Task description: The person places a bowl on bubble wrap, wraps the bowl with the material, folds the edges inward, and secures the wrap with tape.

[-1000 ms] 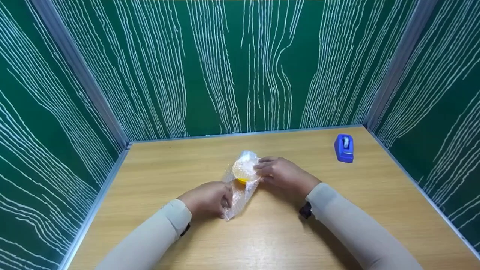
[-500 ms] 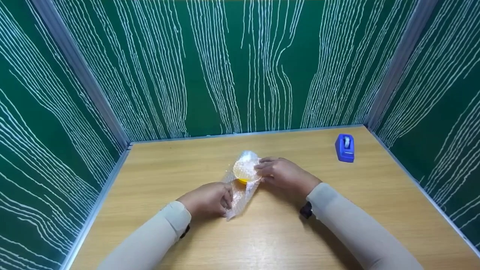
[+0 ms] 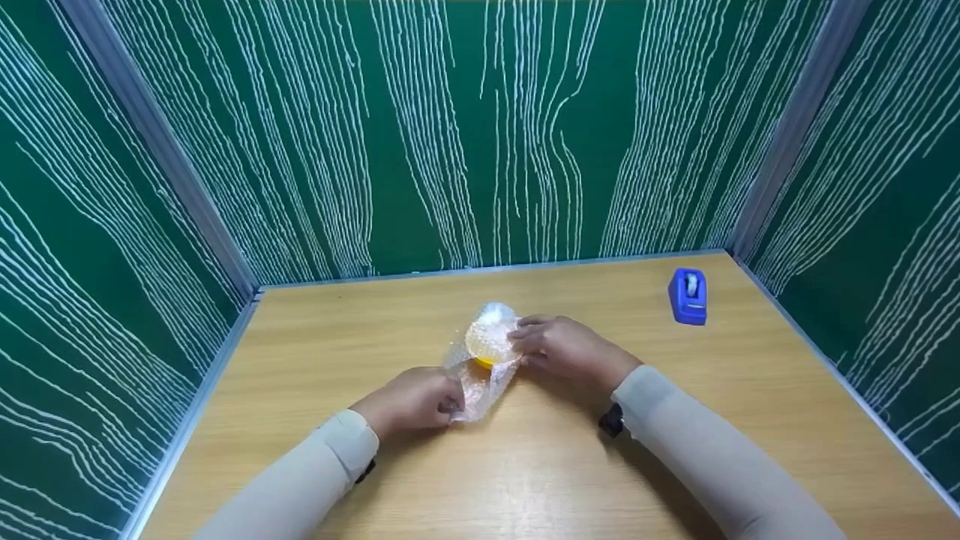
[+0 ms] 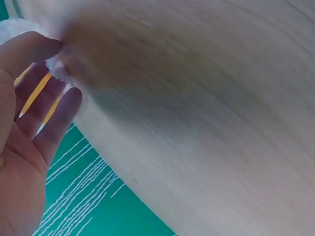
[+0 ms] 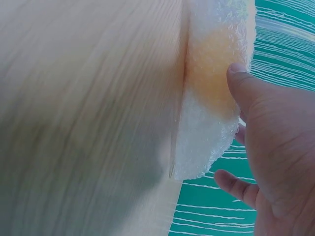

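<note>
A green wall with wavy white lines (image 3: 82, 195) runs along the left edge of the wooden worktop (image 3: 300, 337). Next comes a pale sleeve (image 3: 296, 476), and out of it the left hand (image 3: 412, 397), its grip closed on the near end of a piece of bubble wrap (image 3: 491, 337), thumb against fingers. The wrap sits around the middle of the worktop, around a rounded yellow thing (image 3: 485, 363) whose kind I cannot tell; a sliver of its yellow side shows below the pale round top. On the right side of the wrap, the right hand (image 3: 566, 349) has a loosely curved grip, thumb and fingers holding the covered thing. Beyond its sleeve (image 3: 712, 450), a blue tape dispenser (image 3: 688, 297) stands near the worktop's far right corner, well apart from both hands.
</note>
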`<action>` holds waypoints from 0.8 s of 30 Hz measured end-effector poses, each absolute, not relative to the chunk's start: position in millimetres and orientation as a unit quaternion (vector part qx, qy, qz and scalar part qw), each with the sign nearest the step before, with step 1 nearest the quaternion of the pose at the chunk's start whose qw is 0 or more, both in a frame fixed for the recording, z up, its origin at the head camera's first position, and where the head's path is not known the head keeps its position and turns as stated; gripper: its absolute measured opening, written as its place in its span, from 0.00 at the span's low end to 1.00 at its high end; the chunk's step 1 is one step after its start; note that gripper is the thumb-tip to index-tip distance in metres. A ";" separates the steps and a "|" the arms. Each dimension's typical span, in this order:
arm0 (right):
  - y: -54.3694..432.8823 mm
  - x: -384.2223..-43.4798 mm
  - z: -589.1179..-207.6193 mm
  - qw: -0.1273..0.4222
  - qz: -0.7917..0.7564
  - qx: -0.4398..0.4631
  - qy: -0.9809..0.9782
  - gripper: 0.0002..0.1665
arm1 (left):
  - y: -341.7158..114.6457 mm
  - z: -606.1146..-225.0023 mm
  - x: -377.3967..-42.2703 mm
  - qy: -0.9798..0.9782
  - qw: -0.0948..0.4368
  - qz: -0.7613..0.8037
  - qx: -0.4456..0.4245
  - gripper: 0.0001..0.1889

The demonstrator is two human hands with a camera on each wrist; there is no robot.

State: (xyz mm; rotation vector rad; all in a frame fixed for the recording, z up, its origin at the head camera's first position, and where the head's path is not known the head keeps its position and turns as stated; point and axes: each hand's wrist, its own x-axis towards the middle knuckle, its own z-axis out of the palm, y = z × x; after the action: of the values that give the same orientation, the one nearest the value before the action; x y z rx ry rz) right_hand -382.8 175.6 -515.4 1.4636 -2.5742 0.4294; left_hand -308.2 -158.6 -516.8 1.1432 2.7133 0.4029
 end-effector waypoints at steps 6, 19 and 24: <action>175.5 -382.5 -514.5 0.059 0.140 0.477 -0.866 0.16 | -157.3 -518.1 -306.6 0.903 0.063 0.107 0.412 0.07; 172.1 -383.4 -515.4 0.058 0.154 0.463 -0.871 0.15 | -157.6 -514.2 -305.4 0.906 0.082 0.107 0.401 0.03; 172.8 -385.1 -516.1 0.058 0.147 0.467 -0.870 0.15 | -156.2 -515.2 -304.3 0.897 0.053 0.087 0.430 0.03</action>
State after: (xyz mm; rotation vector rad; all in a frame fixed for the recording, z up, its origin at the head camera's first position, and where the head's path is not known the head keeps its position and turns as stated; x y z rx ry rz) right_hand -385.1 172.8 -516.1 1.4166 -2.6360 0.4442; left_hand -304.3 -156.2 -515.2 1.3068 2.7263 0.2635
